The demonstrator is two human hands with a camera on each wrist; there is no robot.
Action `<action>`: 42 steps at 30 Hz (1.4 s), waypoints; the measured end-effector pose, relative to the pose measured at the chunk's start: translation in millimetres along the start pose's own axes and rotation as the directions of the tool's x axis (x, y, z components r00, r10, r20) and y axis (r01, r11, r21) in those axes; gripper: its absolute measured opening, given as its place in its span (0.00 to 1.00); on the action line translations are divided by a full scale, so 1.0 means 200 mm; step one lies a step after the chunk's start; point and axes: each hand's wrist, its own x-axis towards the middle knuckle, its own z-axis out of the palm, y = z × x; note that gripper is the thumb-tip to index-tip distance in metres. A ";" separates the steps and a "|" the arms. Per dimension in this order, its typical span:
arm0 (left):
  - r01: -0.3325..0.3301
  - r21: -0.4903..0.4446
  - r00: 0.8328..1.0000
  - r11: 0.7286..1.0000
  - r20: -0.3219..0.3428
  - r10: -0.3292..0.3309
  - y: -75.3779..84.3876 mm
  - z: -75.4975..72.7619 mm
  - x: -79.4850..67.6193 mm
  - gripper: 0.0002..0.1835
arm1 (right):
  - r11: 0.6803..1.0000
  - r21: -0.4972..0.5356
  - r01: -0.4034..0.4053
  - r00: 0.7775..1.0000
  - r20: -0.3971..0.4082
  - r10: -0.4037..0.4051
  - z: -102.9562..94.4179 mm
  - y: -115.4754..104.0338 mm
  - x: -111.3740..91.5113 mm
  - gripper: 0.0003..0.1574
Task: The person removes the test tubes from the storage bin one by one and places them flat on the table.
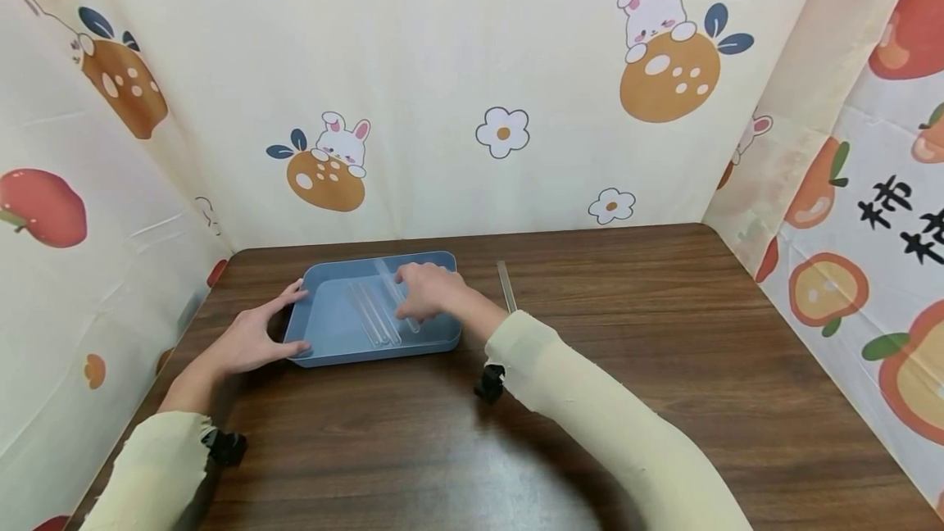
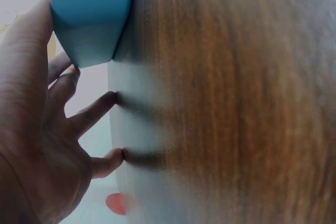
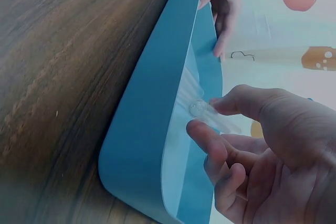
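A shallow blue tray (image 1: 332, 357) lies on the table. Several clear test tubes (image 1: 374, 314) lie side by side in it at a slant. My right hand (image 1: 428, 289) is over the tray's right half, thumb and index finger pinching another clear test tube (image 3: 197, 109) near its rounded end. The pinched tube slants across the tray, partly covered by the hand in the head view. At the tray's left end, my left hand (image 1: 254, 336) is spread, its thumb and index finger touching the rim. Other fingertips (image 2: 109, 98) of that hand touch the tabletop.
A thin pale strip (image 1: 505, 281) lies on the brown wooden table (image 1: 664, 334) right of the tray, partly behind the right sleeve. Printed curtains (image 1: 442, 64) stand at the back and both sides. Black wrist mounts (image 1: 490, 383) sit under the sleeves.
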 end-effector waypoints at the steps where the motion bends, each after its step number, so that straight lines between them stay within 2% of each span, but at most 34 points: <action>1: 0.000 0.001 1.000 1.000 0.001 0.000 0.00 0.00 0.00 0.52 | 1.000 0.001 -0.003 1.000 0.000 0.003 0.00 0.00 0.00 0.44; 12: 0.008 0.000 1.000 1.000 0.007 -0.008 0.00 -0.01 -0.01 0.52 | 0.999 0.034 0.021 0.998 -0.068 -0.018 -0.01 0.09 -0.07 0.42; 29: 0.019 -0.002 1.000 1.000 0.013 -0.019 0.00 -0.01 0.00 0.52 | 0.996 0.088 0.032 0.996 -0.085 -0.024 -0.08 0.26 -0.14 0.40; 37: 0.033 -0.001 0.999 0.999 0.026 -0.033 0.00 -0.01 0.00 0.53 | 0.999 0.044 0.025 0.987 -0.157 -0.018 -0.10 0.32 -0.20 0.41; 42: 0.022 0.001 1.000 1.000 0.018 -0.022 0.01 -0.01 0.00 0.52 | 0.998 0.054 0.012 0.983 -0.185 -0.002 -0.11 0.37 -0.23 0.41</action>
